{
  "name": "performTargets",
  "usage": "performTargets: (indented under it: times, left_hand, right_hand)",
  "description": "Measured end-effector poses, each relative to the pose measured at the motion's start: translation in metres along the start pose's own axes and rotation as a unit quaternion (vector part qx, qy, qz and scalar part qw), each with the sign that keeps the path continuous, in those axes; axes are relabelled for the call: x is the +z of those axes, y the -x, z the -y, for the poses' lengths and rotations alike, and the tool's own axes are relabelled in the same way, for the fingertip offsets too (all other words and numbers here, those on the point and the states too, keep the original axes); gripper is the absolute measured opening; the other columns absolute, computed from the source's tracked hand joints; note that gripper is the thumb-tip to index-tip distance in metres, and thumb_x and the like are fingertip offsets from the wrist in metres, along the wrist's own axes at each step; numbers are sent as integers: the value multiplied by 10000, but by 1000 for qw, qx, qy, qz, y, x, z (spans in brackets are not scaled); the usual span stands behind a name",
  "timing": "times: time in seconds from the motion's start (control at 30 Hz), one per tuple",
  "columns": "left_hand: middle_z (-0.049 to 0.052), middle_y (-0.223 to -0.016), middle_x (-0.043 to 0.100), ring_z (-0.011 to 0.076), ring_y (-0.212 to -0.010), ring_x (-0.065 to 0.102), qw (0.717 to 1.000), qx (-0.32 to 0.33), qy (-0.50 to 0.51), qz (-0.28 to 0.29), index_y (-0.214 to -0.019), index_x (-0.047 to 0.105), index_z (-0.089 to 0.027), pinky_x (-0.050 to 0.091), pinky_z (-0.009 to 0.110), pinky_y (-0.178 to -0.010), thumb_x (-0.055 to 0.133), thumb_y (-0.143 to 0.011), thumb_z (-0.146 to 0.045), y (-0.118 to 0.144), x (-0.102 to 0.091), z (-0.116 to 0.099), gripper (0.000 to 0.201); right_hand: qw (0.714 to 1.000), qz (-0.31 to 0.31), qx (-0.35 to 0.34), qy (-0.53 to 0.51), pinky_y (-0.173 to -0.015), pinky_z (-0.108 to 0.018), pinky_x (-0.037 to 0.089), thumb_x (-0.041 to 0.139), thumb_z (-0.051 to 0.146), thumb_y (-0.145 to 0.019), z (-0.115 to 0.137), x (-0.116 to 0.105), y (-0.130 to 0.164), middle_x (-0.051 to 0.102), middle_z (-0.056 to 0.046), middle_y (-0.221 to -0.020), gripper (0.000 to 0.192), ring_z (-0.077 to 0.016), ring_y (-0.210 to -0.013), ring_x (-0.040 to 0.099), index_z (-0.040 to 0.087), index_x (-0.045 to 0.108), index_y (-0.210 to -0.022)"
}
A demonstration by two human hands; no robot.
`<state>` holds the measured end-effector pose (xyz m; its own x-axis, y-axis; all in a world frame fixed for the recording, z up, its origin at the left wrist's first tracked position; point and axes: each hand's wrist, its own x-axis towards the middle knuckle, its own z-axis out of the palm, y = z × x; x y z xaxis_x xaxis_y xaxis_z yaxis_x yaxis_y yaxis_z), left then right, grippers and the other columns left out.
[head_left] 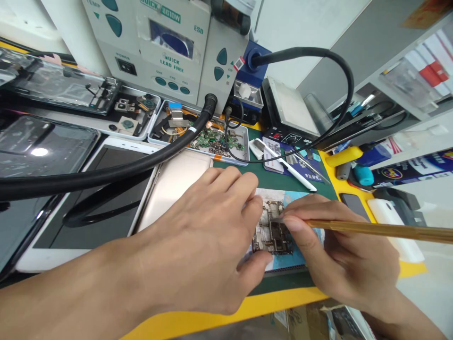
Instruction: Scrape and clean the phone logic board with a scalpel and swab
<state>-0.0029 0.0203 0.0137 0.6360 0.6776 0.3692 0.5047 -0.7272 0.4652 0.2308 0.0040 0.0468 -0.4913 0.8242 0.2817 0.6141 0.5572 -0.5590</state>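
A phone circuit board [279, 238] lies on a blue and white pad [297, 196] on the green mat. My left hand [215, 231] grips the board's left side, its curled fingers along that edge and the thumb near the lower edge. Pinched in my right hand [339, 250] is a slim tool with a golden-brown handle [375, 229]. Its dark, flat tip touches or hovers just over the board's upper middle; I cannot tell which. My right fingertips hide part of the board's upper right corner.
A hot air station [170, 52] stands behind, its thick black hose [106, 174] crossing over a white phone [106, 198]. A parts tray [240, 146] sits beyond my left hand. Tweezers [314, 167] and a white-handled brush [290, 170] lie behind the pad. Yellow edging [170, 323] runs along the front.
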Motion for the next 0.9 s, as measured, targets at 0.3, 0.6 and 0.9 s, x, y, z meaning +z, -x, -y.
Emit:
performTargets:
  times: [0.3, 0.6, 0.9]
  left_hand:
    - [134, -1014, 591, 340, -977, 550, 1000, 2, -12, 5, -1018, 727, -103, 482, 570, -898, 611, -942, -422, -1, 0, 0, 348]
    - [126, -1015, 598, 333, -973, 551, 1000, 2, -15, 7, -1023, 731, -101, 481, 557, -898, 601, -953, -421, -1, -1, 0, 352]
    - [124, -1010, 597, 340, -972, 545, 999, 8, -33, 3, -1071, 740, -101, 478, 538, -877, 598, -954, -439, -1, 0, 0, 384]
  right_hand:
    - [999, -14, 18, 31, -729, -356, 565, 718, 180, -988, -1, -2, -4, 739, -24, -933, 109, -204, -799, 720, 266, 663, -1026]
    - [998, 10, 3, 64, -665, -323, 532, 715, 227, -1007, 0, -5, -12, 773, -14, -927, 74, -181, -753, 727, 247, 670, -953]
    - [998, 51, -9, 48, -758, -328, 545, 696, 207, -1017, 2, -9, -14, 754, -6, -944, 60, -187, -826, 725, 254, 667, -994]
